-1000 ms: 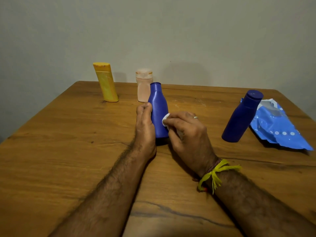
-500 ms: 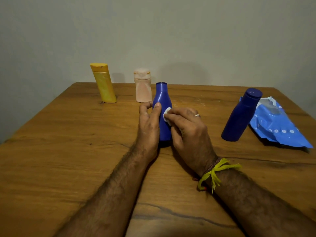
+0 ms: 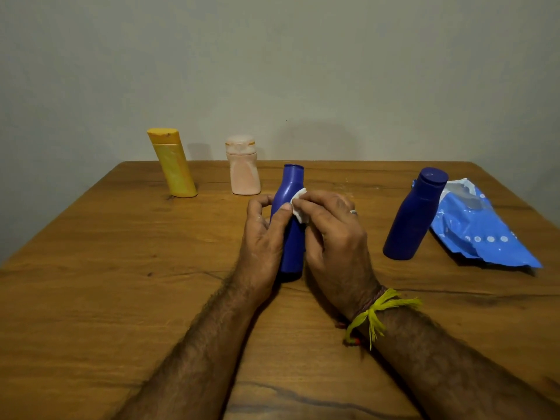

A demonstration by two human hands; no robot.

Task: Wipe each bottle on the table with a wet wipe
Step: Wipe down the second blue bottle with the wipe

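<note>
centre frame: left hand [image 3: 266, 237] now gripping blue bottle [image 3: 291, 219]; right hand [image 3: 330, 234] pinching wet wipe [image 3: 299, 207], wiping risen to shoulder; three bottles waiting.

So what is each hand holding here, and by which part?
The left hand grips the middle blue bottle around its body. The right hand pinches a white wet wipe against the bottle's shoulder.

Four bottles stand on the tabletop [image 3: 91, 283]. The middle bottle [image 3: 291, 237] stands nearest the person, between the left hand [image 3: 263, 234] and right hand [image 3: 333, 237]. Behind it, to the left, stand the squat bottle [image 3: 244, 169] and, further left, the tall bottle [image 3: 172, 163]. Well to the right stands the capped bottle [image 3: 413, 219], with the wipes packet [image 3: 478, 234] lying just beside it on its right.
</note>
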